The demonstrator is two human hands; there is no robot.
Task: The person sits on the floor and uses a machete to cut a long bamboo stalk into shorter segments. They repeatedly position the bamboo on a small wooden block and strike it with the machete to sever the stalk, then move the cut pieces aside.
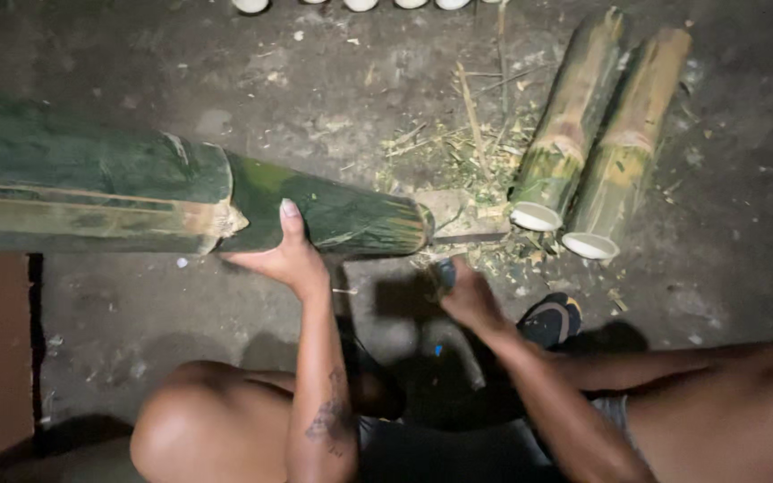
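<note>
The left hand (286,255) is seen spread fairly wide, thumb raised against the near side of a large dark-green bamboo section (181,197), palm cupped under its lower curve; the section is steadied rather than gripped all the way round. The right hand (469,295) is closed about a dark handle (445,271), of which only a short stub is visible; the working end of the tool is lost in shadow, so its kind cannot be told. This hand is held just below the cut end of the large section, near a small flat block of wood (458,215) on the ground.

The large section is held lying across the view, its pale far end at the left edge of the frame and its near end close to the block, apparently lifted off the ground. A strip of outer skin appears already shaved along its lower flank, pale against the green; the rest of the surface is uncut. It is judged that the work on this piece is at an early stage.

Beyond the right hand, two shorter bamboo lengths (597,134) are laid side by side, touching, open ends toward the person, their skin largely pared to yellow-green. Shavings and splinters (458,143) are scattered over the dark ground (315,80) between them and the block. A sandalled foot (552,317) is noted beneath the right forearm
</note>
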